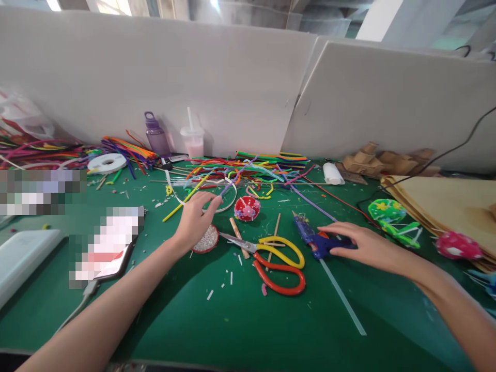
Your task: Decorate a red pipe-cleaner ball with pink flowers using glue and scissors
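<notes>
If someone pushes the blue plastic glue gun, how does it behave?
The glue gun probably pivots rather than rolls, since its handle juts sideways. The long translucent glue stick protruding from its rear would likely swing along, perhaps flexing, being slender.

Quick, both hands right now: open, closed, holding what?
Left hand: closed, apparently pinching a purple pipe cleaner.
Right hand: part-curled about the handle of the blue glue gun; whether it grips firmly cannot be told.

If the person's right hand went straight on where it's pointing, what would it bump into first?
Most likely the blue glue gun: it reaches into the curve of the right hand, though whether they touch is hard to judge. Past it lie the scissors.
</notes>
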A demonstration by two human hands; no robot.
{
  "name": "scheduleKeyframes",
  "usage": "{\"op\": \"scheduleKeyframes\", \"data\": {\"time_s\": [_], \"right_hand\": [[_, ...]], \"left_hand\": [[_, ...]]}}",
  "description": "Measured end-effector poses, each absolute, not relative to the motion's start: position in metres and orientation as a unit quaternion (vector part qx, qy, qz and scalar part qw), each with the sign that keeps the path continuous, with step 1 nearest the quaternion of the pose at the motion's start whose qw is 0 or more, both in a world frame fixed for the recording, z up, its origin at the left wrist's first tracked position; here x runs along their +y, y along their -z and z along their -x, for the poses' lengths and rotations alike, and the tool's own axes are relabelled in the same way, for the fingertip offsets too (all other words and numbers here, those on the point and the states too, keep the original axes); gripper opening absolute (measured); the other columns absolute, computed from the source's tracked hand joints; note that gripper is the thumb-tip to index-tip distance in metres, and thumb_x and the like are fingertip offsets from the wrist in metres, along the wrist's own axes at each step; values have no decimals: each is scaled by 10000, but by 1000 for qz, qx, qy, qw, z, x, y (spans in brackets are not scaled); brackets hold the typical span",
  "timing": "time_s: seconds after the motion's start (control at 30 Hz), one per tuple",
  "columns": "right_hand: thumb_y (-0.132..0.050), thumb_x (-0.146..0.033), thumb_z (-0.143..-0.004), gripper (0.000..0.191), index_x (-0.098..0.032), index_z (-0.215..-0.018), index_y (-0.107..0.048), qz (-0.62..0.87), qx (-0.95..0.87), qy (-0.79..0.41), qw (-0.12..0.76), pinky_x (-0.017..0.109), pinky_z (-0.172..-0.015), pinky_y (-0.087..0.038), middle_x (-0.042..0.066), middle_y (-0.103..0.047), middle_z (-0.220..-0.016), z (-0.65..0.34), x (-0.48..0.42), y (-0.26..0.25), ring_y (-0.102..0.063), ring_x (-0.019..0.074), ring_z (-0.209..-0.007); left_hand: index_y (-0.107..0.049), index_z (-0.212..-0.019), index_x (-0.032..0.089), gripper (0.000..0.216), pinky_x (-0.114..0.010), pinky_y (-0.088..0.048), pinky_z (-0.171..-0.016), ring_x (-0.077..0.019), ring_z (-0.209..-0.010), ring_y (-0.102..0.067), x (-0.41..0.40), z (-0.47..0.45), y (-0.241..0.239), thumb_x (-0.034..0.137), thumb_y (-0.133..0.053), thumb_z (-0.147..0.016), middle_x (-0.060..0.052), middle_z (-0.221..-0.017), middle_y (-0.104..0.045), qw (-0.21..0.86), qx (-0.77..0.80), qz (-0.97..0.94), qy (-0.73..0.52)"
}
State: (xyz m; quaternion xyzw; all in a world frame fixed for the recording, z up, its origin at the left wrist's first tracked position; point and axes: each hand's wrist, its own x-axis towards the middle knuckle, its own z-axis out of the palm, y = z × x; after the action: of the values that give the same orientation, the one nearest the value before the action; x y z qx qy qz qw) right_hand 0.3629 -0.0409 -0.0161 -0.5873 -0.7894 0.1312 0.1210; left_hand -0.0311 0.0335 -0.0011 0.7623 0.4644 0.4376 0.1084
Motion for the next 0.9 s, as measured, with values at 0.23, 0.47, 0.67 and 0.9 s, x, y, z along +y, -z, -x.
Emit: {"op": "scheduleKeyframes", "data": {"time_s": [0.23,0.47,0.67,0.9], "right_hand": [[-612,-450,-803,388,-287,-1149,-677,541,-821,-149,107,483,-982,-456,103,-617,-1163,-361,-29,21,-584,304,-1113],[-656,-538,-758,424,-252,-1070,-689,554,-770,-219,229,426,-881,-499,98,-599,-1194,-370,-27,5,-594,304,-1061],[-768,-495,-672,505,-269,-1105,-640,543,-632,-361,419,345,-764,-526,47,-680,-1012,-346,-11,-30,-631,230,-877],[-713,-537,-724,460,-241,-1071,-659,371,-570,-524,513,293,-717,-530,73,-679,-1108,-293,10,-31,-635,234,-1012]], "left_hand": [[-556,-936,198,99,-268,-505,-709,-166,-894,-645,31,29,4,279,-527,-885,-42,-969,-679,116,486,-744,-444],[-593,-989,191,142,-293,-520,-755,-161,-879,-658,31,29,-3,270,-548,-880,-50,-997,-693,118,459,-752,-458],[-642,-921,198,126,-307,-501,-782,-167,-855,-653,40,21,-15,245,-532,-882,-27,-897,-713,77,427,-789,-435],[-667,-1031,206,228,-328,-490,-825,-201,-931,-646,74,1,-4,267,-504,-884,-49,-980,-721,120,441,-812,-363]]}}
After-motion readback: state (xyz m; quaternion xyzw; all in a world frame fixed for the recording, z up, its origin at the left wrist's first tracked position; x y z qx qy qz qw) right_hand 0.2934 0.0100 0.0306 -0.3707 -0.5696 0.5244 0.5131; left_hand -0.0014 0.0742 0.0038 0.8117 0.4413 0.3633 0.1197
